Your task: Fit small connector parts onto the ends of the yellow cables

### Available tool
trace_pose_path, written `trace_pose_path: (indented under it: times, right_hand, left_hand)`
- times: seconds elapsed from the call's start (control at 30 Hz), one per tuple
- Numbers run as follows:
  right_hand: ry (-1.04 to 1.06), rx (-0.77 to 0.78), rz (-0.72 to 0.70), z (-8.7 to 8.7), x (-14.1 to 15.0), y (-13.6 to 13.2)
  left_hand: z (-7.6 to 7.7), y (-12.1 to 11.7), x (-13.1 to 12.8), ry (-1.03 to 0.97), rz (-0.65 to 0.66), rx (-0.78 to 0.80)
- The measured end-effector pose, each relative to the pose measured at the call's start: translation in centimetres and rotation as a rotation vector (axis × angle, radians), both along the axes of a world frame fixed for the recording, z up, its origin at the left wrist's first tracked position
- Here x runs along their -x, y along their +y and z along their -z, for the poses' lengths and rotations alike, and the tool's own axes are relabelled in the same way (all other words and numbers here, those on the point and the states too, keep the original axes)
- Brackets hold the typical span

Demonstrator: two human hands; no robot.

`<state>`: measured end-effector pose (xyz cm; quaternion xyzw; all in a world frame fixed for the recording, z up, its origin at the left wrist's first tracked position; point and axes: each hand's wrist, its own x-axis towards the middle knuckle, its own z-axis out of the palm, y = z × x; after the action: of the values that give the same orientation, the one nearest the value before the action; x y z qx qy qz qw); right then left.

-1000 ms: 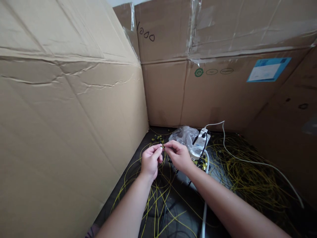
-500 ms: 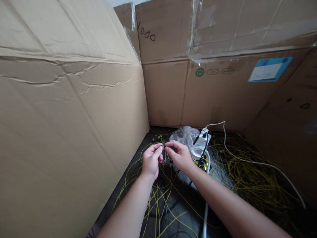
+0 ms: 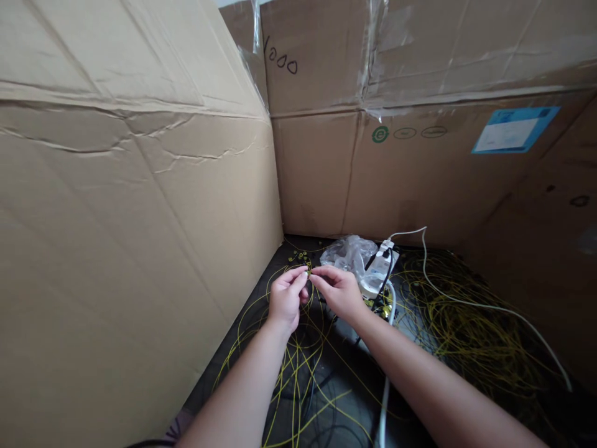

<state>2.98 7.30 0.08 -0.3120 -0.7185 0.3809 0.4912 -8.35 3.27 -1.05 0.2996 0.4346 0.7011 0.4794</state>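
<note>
Thumb and fingers of my left hand (image 3: 285,298) are pinched together, and my right hand (image 3: 338,289) pinches right beside it, the fingertips almost touching. Between them is a tiny piece, too small to name, at a thin yellow cable. Yellow cables (image 3: 295,367) loop across the dark surface under my wrists. Just beyond the fingertips lie several small yellow-and-black pieces (image 3: 301,256). A crumpled clear plastic bag (image 3: 347,254) sits behind my right hand.
A white power strip (image 3: 381,264) with a white cord (image 3: 385,398) lies right of my right hand. A large tangle of yellow cable (image 3: 476,330) spreads at the right. Tall cardboard walls stand left (image 3: 140,236) and behind (image 3: 317,174).
My hands keep their pinch, and the fingertips have come slightly closer together. The view has shifted a little; the things on the surface stay put.
</note>
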Motion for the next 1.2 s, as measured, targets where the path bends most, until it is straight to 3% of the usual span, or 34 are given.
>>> trace_pose_path:
  times: [0.13, 0.27, 0.4, 0.53, 0.7, 0.83, 1.0, 1.1, 1.2]
  right_hand:
    - [-0.005, 0.111, 0.04, -0.3, 0.0, -0.2]
    - [-0.036, 0.11, 0.002, -1.7, 0.1, -0.4]
    - [-0.059, 0.044, -0.091, -4.5, 0.1, -0.8]
    - [-0.093, -0.041, -0.085, -8.1, -0.1, -0.8]
    - [0.063, -0.014, -0.11, -11.4, -0.3, -0.6]
    - [0.066, -0.019, -0.136, -12.2, -0.5, -1.3]
    - [0.062, -0.012, -0.108, -11.5, -0.9, -1.9]
    - [0.064, 0.017, -0.063, -11.6, -1.2, -1.7]
    - [0.101, 0.008, 0.027, -13.0, -1.9, -1.4]
  left_hand:
    - [0.0, -0.3, -0.3, 0.027, -0.003, 0.012]
    - [-1.1, -0.8, -0.7, 0.015, -0.035, 0.035]
    - [-3.9, -1.2, -1.0, 0.019, -0.066, -0.026]
    - [-7.7, -1.9, -1.3, 0.048, -0.044, -0.072]
    - [-11.1, -2.5, -1.7, 0.067, -0.037, -0.18]
    - [-11.4, -2.4, -1.9, 0.139, -0.1, -0.189]
    - [-11.3, -2.6, -2.1, 0.494, -0.266, -0.372]
    - [-11.3, -2.7, -2.2, 0.582, -0.252, -0.384]
    - [-11.1, -3.2, -2.3, 0.49, -0.188, -0.303]
